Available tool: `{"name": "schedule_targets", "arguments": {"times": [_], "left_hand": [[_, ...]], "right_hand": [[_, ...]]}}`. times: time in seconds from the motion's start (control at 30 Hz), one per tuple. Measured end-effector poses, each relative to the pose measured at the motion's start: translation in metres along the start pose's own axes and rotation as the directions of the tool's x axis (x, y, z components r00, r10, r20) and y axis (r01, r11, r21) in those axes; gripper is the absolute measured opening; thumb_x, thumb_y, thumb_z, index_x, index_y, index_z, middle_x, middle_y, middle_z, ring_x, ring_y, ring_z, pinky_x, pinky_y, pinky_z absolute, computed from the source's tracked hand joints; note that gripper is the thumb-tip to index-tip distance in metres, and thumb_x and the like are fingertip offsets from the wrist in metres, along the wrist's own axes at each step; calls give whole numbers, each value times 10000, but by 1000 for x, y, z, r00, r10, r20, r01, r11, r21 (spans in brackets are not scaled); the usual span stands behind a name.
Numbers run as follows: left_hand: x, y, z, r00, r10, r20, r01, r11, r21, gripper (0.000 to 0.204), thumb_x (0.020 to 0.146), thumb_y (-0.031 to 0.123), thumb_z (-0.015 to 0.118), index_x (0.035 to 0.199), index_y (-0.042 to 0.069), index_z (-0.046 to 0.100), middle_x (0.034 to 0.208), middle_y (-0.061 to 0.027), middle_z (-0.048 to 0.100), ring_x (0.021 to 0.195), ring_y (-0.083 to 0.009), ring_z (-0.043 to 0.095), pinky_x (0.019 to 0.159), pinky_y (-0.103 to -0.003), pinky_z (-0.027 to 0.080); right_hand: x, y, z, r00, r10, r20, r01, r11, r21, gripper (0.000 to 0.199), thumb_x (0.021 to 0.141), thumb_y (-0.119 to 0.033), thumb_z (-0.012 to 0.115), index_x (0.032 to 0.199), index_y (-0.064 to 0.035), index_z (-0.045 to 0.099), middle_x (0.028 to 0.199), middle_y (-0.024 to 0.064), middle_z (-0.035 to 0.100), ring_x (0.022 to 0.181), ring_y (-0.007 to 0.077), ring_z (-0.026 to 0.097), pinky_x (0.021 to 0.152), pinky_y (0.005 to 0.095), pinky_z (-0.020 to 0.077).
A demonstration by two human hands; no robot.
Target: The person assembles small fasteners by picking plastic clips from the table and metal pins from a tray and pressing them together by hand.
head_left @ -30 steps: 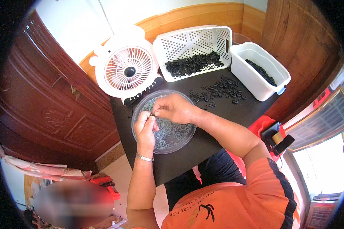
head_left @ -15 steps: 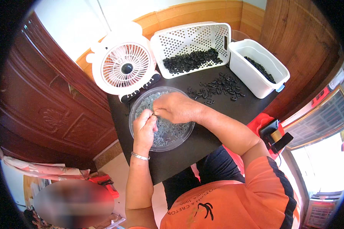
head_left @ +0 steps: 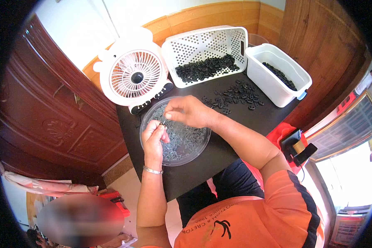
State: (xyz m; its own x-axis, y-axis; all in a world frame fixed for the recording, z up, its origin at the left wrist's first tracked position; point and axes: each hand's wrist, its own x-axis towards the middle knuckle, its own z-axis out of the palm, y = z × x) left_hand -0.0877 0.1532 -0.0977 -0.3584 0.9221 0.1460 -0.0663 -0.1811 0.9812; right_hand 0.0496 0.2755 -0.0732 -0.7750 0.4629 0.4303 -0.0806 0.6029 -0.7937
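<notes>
A round clear tub (head_left: pixel 178 159) full of small grey screw-like pieces (head_left: pixel 174 142) rests on the dark table. Over its left side, my left hand (head_left: pixel 153 140) pinches a small black plastic part (head_left: pixel 162 123) between thumb and forefinger. My right hand (head_left: pixel 187 111) hovers just above and to the right of it, thumb and fingers pressed together. Whatever those fingertips hold, if anything, is too small to make out. The two hands are slightly apart. Loose black parts (head_left: pixel 240 94) lie on the table beyond my right wrist.
A white fan (head_left: pixel 137 77) stands at the back left. Next to it a white perforated basket (head_left: pixel 206 38) lies tipped, with black parts inside. Right of that is a white bin (head_left: pixel 273 89) holding more. The dark table (head_left: pixel 194 175) reaches to my lap; wooden panels flank both sides.
My right hand has lifted away from the left hand's fingertips, leaving a small gap. The black part in my left hand now shows more clearly.
</notes>
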Motion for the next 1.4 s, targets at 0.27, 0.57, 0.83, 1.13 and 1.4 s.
{"name": "schedule_targets", "arguments": {"times": [0.27,0.57,0.83,1.13,1.4], "left_hand": [[0,0,5,1000,30,-4,-30,1000,1,117,857,98,503,755,43,514,603,-6,458,505,-98,461,479,-224,389],[-3,2,18,998,51,-43,-55,994,-91,103,865,82,488,771,46,509,606,11,426,517,-75,421,479,-213,378],[-5,2,10,997,47,-60,-51,997,-65,117,862,91,478,753,51,492,598,-2,428,509,-88,415,480,-223,363],[-4,5,12,998,49,-46,-52,997,-66,124,859,87,474,739,53,483,595,-5,439,514,-82,416,490,-216,362],[-17,23,19,977,170,-130,-178,983,-52,118,858,88,462,752,41,486,617,-16,449,536,-90,430,512,-224,374]], "right_hand": [[-4,-8,11,989,-138,-42,129,976,-173,109,797,-146,607,790,-40,580,757,143,587,691,309,584,609,368,446],[-9,-15,13,988,-94,-123,71,981,-179,140,787,-172,597,764,-35,579,697,163,580,689,364,573,613,434,446],[-61,-20,-60,938,-112,-328,-78,854,-515,160,786,-205,602,788,-50,645,810,111,630,778,308,604,708,395,487],[-156,19,-139,795,387,-468,-592,664,-457,206,749,-236,645,873,-72,644,851,132,643,801,314,612,721,406,485],[-154,36,-122,910,284,-301,-409,510,-757,173,744,-164,625,855,-31,625,849,126,581,834,290,587,724,382,480]]}}
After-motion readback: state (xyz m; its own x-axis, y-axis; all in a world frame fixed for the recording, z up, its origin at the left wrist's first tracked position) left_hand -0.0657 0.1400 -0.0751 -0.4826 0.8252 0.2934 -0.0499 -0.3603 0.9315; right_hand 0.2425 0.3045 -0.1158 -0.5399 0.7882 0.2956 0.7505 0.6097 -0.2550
